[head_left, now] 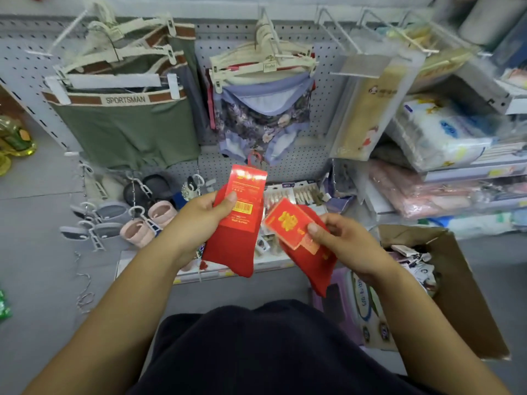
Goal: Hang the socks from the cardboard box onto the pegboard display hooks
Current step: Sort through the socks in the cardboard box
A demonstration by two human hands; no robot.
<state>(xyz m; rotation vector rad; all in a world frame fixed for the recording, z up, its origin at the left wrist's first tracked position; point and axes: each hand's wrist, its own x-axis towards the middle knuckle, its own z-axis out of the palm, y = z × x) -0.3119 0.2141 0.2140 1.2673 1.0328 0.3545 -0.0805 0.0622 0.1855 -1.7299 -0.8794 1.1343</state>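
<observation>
Centre-left of frame: left grip [205,215] clenches a red sock pair [231,246] at its card, thumb by the barcode. The red hanger loop [253,159] points up toward the pegboard [228,32], likely readied for hooking. Centre-right: right grip [339,238] pinches a second red pair [313,269], gold-printed card up and tilted, probably next in line. Both pairs are bright red, flat, toes dangling. Upper right: wire hooks [339,31]. Lower right: cardboard box [456,280], open, more packets inside.

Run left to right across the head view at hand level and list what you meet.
Pink slippers → left hand → red socks with barcode label → red socks with gold-print label → right hand → cardboard box.
</observation>
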